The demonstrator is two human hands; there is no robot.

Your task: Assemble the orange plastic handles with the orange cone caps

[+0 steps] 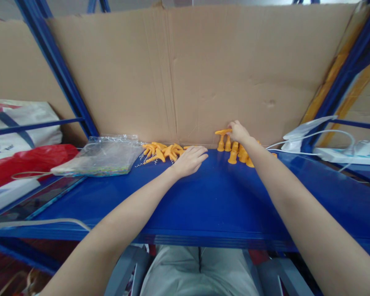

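Note:
My left hand (189, 159) rests palm down on the blue shelf (209, 205), fingers loosely curled, just right of a heap of small orange plastic pieces (162, 151) with short metal chains. My right hand (239, 131) reaches to the back of the shelf and pinches the top of an orange T-shaped piece (222, 137). Several similar orange pieces (237, 154) stand in a group under and beside that hand, against the cardboard wall (203, 74).
A clear plastic bag (101, 156) lies at the left of the shelf, with a red bag (27, 162) and a white bag (21, 123) beyond. White cables and a power strip (342, 154) lie at the right. Blue rack posts (61, 78) frame both sides.

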